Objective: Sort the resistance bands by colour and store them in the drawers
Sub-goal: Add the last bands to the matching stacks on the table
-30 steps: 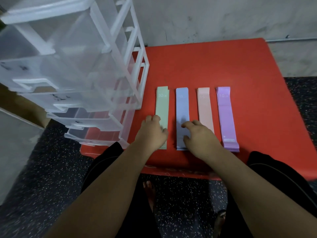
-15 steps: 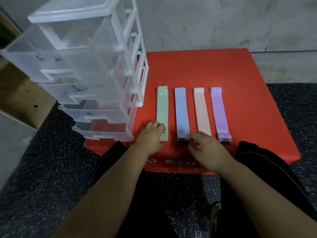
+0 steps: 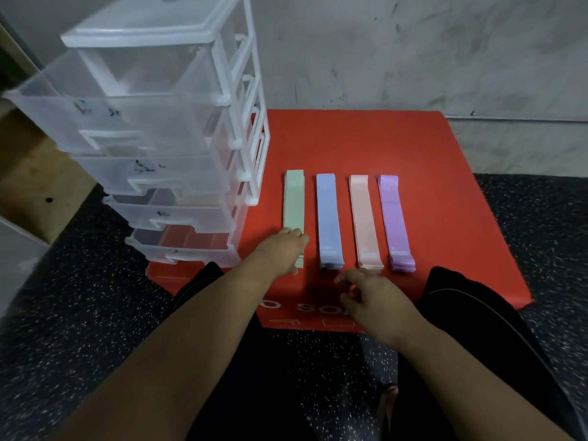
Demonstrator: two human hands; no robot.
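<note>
The green stack [image 3: 294, 205], laid on the red counter [image 3: 350, 138] beside the drawers [image 3: 152, 122], is covered at its near end by the left hand [image 3: 283, 253], though whether it is gripped cannot be told, while the right hand [image 3: 372, 294] is held loosely curled and empty, so layers could be spilled if it is lifted one-handed.

four band stacks [image 3: 294, 205], four drawers [image 3: 178, 214], two hands [image 3: 280, 253], one box [image 3: 350, 141]

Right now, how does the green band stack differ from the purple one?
The green stack lies leftmost, next to the drawers; the purple stack lies rightmost. The left hand rests on the green stack's near end; the purple stack is untouched. Both lie flat, lengthwise, on the red box.
</note>
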